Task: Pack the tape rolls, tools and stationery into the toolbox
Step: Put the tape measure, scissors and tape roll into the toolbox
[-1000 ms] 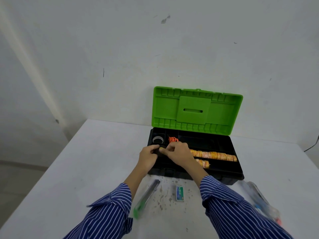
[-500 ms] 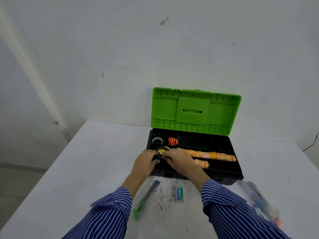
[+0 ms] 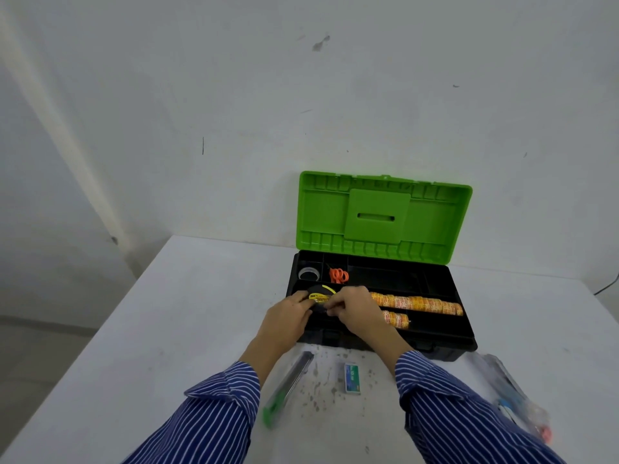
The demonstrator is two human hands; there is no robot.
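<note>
The black toolbox (image 3: pixel 465 336) stands open with its green lid (image 3: pixel 382 216) upright against the wall. Inside lie two rows of orange tape rolls (image 3: pixel 418 303), an orange pair of scissors (image 3: pixel 339 275) and a grey tape roll (image 3: pixel 308 273). At the box's front left, my left hand (image 3: pixel 288 318) and my right hand (image 3: pixel 351 308) both hold a black and yellow tape measure (image 3: pixel 318 295) over the tray. On the table in front lie a green-tipped utility knife (image 3: pixel 288 386) and a small staples box (image 3: pixel 352 378).
A clear plastic pack of stationery (image 3: pixel 516 396) lies at the right front of the white table (image 3: pixel 167 329). The wall stands right behind the toolbox. A dark cable (image 3: pixel 608 286) shows at the far right edge.
Both hands have shifted slightly left and forward at the box's front left corner, and the black and yellow tape measure now shows between them.
</note>
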